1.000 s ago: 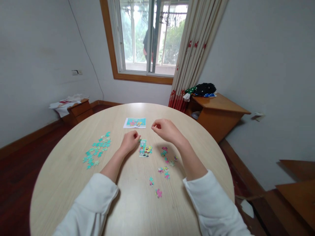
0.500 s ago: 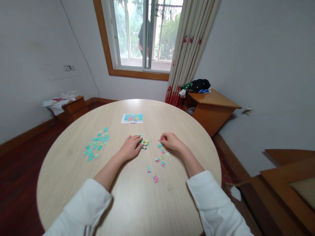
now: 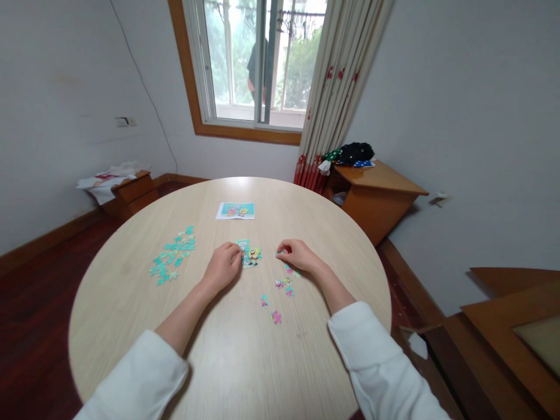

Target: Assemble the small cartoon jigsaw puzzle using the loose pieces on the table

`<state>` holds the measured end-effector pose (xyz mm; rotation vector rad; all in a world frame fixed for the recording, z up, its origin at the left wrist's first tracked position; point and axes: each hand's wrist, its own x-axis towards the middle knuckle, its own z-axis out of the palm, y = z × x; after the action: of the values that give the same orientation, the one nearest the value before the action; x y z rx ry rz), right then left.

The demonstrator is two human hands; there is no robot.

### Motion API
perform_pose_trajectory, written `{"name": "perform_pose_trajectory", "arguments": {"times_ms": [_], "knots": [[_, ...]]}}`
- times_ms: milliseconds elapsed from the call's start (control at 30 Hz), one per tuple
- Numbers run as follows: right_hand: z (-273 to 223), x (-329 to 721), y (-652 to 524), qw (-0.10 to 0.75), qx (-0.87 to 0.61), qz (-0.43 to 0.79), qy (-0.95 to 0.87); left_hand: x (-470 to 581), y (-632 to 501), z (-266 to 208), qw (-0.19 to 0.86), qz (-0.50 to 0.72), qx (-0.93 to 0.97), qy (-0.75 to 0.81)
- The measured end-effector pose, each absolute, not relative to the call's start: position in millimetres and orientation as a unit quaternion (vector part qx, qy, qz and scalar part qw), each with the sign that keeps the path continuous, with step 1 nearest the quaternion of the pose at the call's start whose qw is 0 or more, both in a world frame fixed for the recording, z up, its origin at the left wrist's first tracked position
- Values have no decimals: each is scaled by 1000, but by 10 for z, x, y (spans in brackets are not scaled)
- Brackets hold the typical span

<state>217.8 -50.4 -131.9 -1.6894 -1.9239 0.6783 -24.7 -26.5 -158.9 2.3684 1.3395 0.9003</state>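
Note:
A joined part of a jigsaw puzzle (image 3: 254, 256), with a yellow cartoon figure on teal, lies flat mid-table. My left hand (image 3: 224, 262) is closed at its left edge, fingers curled down and covering some of that side. To the right of it, my right hand (image 3: 298, 255) pinches a small puzzle piece (image 3: 278, 256) between thumb and fingertips, just above the table or on it; I cannot tell which. Several loose pink, teal and yellow puzzle pieces (image 3: 289, 291) are scattered below my right hand. A pink puzzle piece (image 3: 276, 317) lies nearest to me.
A pile of teal puzzle pieces (image 3: 172, 256) spreads over the left of the round table (image 3: 245, 361). Beyond the joined part lies a printed reference picture (image 3: 236, 210). A wooden cabinet (image 3: 380, 181) with cloths on top stands past the right edge. Outside the window is a person (image 3: 252, 70).
My left hand has slid left off the yellow figure, and its fingers have curled at the joined part's left edge. The right hand has moved slightly left with the piece.

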Motion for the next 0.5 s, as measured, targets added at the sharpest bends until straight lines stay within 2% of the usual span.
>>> {"name": "perform_pose_trajectory", "arguments": {"times_ms": [233, 500], "knots": [[-1329, 2172, -504, 289, -630, 215, -688, -259, -413, -1439, 165, 325, 764, 532], [-1393, 2239, -445, 355, -661, 165, -640, -269, -403, -1511, 196, 342, 730, 558]]}}
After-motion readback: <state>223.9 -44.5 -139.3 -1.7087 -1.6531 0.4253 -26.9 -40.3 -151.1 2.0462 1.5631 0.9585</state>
